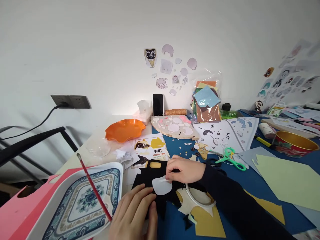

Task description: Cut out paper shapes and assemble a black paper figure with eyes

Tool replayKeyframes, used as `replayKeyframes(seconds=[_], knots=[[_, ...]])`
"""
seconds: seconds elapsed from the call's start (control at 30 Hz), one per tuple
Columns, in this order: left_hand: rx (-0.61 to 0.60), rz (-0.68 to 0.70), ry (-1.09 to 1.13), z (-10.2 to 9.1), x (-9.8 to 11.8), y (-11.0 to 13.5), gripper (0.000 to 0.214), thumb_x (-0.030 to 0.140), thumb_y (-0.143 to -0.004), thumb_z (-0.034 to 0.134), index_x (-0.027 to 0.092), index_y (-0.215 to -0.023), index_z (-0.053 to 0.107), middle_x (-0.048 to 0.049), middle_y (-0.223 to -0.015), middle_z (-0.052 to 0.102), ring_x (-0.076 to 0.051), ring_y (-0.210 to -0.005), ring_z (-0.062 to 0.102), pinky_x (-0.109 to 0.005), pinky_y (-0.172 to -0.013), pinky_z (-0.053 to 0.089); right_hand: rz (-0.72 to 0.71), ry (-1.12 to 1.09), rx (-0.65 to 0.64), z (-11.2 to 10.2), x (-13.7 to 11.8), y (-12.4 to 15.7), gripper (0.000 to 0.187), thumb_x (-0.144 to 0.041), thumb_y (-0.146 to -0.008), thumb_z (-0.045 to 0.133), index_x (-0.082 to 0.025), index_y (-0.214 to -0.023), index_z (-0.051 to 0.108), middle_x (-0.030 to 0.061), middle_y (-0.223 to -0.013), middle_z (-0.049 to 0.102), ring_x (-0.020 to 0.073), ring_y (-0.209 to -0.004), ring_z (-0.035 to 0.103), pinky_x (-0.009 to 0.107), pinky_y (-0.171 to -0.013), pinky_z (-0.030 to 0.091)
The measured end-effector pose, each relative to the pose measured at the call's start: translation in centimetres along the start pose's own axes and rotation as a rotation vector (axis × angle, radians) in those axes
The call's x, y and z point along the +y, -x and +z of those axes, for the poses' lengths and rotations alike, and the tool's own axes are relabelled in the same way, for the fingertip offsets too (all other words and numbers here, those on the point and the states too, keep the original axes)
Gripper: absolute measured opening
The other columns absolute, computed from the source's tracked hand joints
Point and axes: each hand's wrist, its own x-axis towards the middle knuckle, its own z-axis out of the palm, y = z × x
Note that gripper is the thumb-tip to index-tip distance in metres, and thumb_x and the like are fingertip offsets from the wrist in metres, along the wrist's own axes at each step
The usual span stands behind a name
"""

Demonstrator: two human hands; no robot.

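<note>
My right hand (183, 169) is closed in a pinch on a thin white stick (162, 180), whose exact kind I cannot make out. The stick lies over a rounded white cutout (162, 189) resting on black sheet material (155, 173). Flat beside it, my left hand (136, 211) has its fingers stretched out, their tips on the black sheet's near left edge. A yellow oval (155, 164) shows near the sheet's far edge. Under my right wrist lies a pale ring (200, 200), like a roll of tape, over cream and mustard scraps (207, 220).
A patterned tray (120, 180) with a red-handled brush (96, 191) stands at left, an orange dish (125, 130) behind it. Green scissors (231, 159) lie to the right, near printed sheets (225, 133), a red-and-gold tin (295, 143) and pale green paper (287, 176). A phone (158, 104) leans on the wall.
</note>
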Motion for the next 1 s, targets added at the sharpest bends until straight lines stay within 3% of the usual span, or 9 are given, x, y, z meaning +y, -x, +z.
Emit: replayKeyframes(seconds=[0.07, 0.17, 0.37, 0.7, 0.83, 1.0], knots=[[-0.029, 0.021, -0.069, 0.5, -0.3, -0.2, 0.012, 0.017, -0.078, 0.050, 0.018, -0.090, 0.054, -0.0101, -0.103, 0.065, -0.024, -0.105, 0.055, -0.036, -0.081, 0.048, -0.028, 0.041, -0.013, 0.5, -0.2, -0.3, 0.017, -0.021, -0.082, 0.056, -0.015, -0.069, 0.065, 0.0019, -0.081, 0.062, 0.0136, -0.090, 0.048, 0.026, -0.089, 0.032], [-0.073, 0.041, -0.148, 0.7, -0.3, -0.7, 0.019, 0.017, -0.078, 0.045, 0.016, -0.095, 0.054, -0.0135, -0.099, 0.066, -0.024, -0.098, 0.061, -0.036, -0.073, 0.053, -0.025, 0.068, -0.047, 0.8, -0.6, -0.4, 0.019, -0.024, -0.083, 0.056, -0.016, -0.069, 0.066, 0.0021, -0.085, 0.059, 0.0137, -0.093, 0.046, 0.027, -0.090, 0.031], [-0.104, 0.046, -0.130, 0.5, -0.7, -0.9, 0.023, 0.015, -0.077, 0.040, 0.018, -0.096, 0.052, -0.0082, -0.091, 0.070, -0.020, -0.091, 0.066, -0.031, -0.067, 0.055, -0.006, 0.165, -0.095, 1.1, -1.2, -0.6, 0.022, -0.031, -0.085, 0.053, -0.018, -0.073, 0.067, 0.0035, -0.087, 0.055, 0.0158, -0.094, 0.043, 0.030, -0.088, 0.031], [-0.164, 0.173, -0.246, 0.7, -0.7, 0.0, 0.036, 0.018, -0.074, 0.046, 0.015, -0.107, 0.061, -0.0015, -0.103, 0.070, -0.022, -0.096, 0.065, -0.036, -0.068, 0.057, -0.031, 0.363, -0.028, 1.9, -2.2, -0.6, 0.022, -0.028, -0.084, 0.049, -0.016, -0.074, 0.064, 0.0056, -0.081, 0.054, 0.0165, -0.088, 0.045, 0.031, -0.087, 0.032], [-0.175, 0.168, -0.292, 0.5, -0.2, -0.6, 0.034, 0.020, -0.073, 0.047, 0.016, -0.099, 0.068, -0.0012, -0.099, 0.071, -0.024, -0.088, 0.067, -0.038, -0.063, 0.058, 0.102, 0.484, 0.102, 2.9, -3.0, -0.2, 0.022, -0.029, -0.082, 0.052, -0.015, -0.070, 0.063, 0.0086, -0.082, 0.056, 0.0223, -0.091, 0.044, 0.034, -0.077, 0.036], [-0.160, 0.127, -0.295, 0.3, -0.1, -0.7, 0.031, 0.019, -0.074, 0.045, 0.018, -0.092, 0.071, 0.0001, -0.097, 0.071, -0.024, -0.088, 0.067, -0.041, -0.062, 0.058, 0.328, 0.500, 0.135, 2.8, -3.3, 0.4, 0.046, -0.059, -0.072, 0.058, -0.013, -0.068, 0.061, 0.0109, -0.079, 0.058, 0.0273, -0.091, 0.045, 0.039, -0.075, 0.037]])
